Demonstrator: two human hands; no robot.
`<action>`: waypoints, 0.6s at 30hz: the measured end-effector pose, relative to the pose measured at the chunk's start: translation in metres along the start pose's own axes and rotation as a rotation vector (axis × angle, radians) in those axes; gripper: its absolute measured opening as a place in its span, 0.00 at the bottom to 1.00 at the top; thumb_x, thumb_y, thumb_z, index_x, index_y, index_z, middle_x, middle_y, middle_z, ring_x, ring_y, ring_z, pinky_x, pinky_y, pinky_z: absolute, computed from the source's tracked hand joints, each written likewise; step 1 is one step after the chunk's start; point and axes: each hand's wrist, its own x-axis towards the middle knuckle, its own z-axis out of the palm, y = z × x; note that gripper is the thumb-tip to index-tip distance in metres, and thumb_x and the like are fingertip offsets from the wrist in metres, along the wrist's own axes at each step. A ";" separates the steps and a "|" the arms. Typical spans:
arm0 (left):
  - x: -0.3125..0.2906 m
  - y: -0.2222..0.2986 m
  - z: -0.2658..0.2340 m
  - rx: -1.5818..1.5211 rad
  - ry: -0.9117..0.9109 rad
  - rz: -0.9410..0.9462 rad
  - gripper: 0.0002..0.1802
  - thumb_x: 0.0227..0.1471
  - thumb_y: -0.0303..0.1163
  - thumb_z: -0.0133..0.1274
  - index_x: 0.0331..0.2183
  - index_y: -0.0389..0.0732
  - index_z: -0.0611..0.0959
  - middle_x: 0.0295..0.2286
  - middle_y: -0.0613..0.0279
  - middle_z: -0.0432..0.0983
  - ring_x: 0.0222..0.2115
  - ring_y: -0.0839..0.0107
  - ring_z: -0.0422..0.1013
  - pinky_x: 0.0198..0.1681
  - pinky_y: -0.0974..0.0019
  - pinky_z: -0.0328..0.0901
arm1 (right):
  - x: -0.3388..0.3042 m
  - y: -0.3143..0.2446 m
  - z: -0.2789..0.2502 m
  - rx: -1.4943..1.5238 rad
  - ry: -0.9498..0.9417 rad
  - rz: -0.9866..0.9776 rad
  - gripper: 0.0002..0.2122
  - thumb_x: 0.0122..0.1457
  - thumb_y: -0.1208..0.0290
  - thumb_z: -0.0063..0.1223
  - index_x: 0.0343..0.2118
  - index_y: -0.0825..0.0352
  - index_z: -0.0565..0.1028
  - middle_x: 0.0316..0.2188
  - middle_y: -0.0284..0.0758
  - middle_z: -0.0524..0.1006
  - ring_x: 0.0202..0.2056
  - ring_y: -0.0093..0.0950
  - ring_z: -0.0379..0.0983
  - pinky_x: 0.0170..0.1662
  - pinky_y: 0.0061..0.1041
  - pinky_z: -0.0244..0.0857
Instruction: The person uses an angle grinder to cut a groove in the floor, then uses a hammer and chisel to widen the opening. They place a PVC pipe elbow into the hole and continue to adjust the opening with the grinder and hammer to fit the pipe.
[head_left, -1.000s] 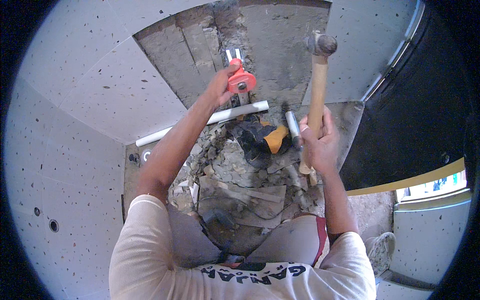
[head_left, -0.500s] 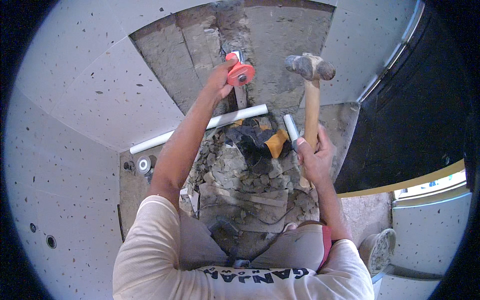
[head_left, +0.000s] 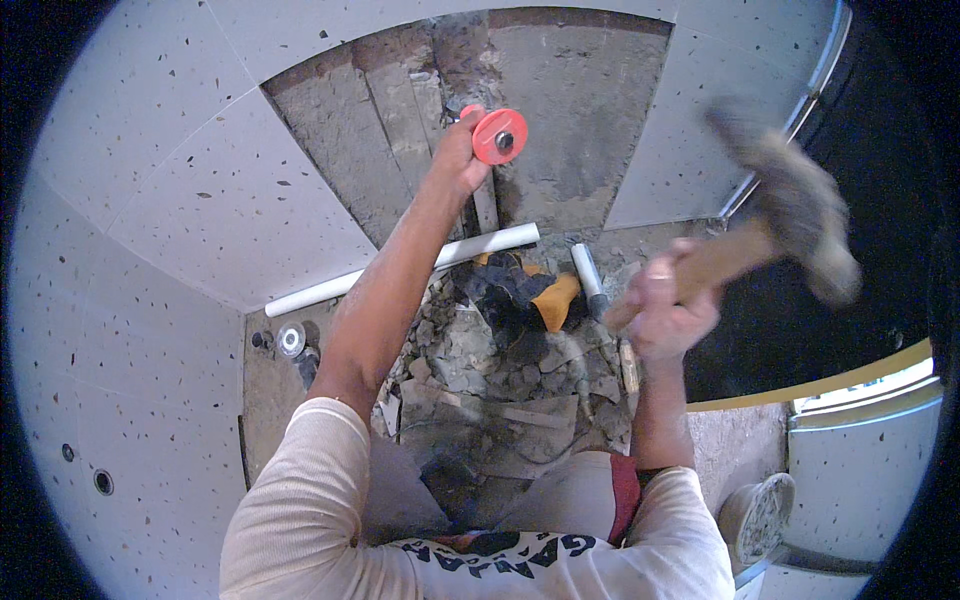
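Note:
My left hand [head_left: 462, 162] is closed around a chisel with a round red hand guard [head_left: 487, 137], held up against the bare, rough patch of wall [head_left: 575, 110]. The chisel's metal striking end faces back toward me; its tip is hidden behind the guard and hand. At the right, my right hand [head_left: 672, 312] grips the wooden handle of a hammer [head_left: 738, 255]. The heavy two-faced hammer head is smeared by motion, swung out to the right and away from the chisel.
Broken rubble [head_left: 470, 345] covers the floor below. A long white pipe [head_left: 400, 271] lies along the wall base, near a short pipe [head_left: 585, 266] and a black and yellow cloth-like bundle [head_left: 555, 300]. An angle grinder [head_left: 292, 341] sits left; a dirty bucket [head_left: 757, 515] stands lower right.
My right hand has swung the hammer from upright to tilted out to the right. The chisel in my left hand has shifted slightly right, its guard turned more toward me.

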 end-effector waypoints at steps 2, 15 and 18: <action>-0.002 0.005 -0.006 -0.007 -0.044 0.041 0.09 0.64 0.32 0.47 0.41 0.37 0.73 0.37 0.56 0.75 0.36 0.64 0.75 0.45 0.58 0.73 | 0.023 -0.033 0.016 0.500 0.127 -0.042 0.15 0.61 0.71 0.56 0.48 0.63 0.66 0.25 0.31 0.71 0.20 0.21 0.68 0.22 0.24 0.67; -0.014 0.001 0.006 0.102 0.074 0.035 0.07 0.62 0.29 0.48 0.41 0.38 0.73 0.35 0.58 0.75 0.36 0.66 0.75 0.45 0.59 0.72 | 0.016 0.058 0.088 -0.513 -0.316 0.306 0.15 0.56 0.65 0.56 0.43 0.69 0.73 0.35 0.50 0.79 0.35 0.45 0.77 0.39 0.42 0.71; 0.002 0.010 -0.007 -0.032 -0.040 0.054 0.06 0.62 0.30 0.48 0.40 0.40 0.73 0.34 0.58 0.74 0.35 0.66 0.75 0.43 0.59 0.73 | 0.019 0.026 0.065 -0.457 -0.127 0.243 0.17 0.58 0.63 0.58 0.46 0.67 0.71 0.33 0.44 0.78 0.34 0.37 0.78 0.38 0.37 0.71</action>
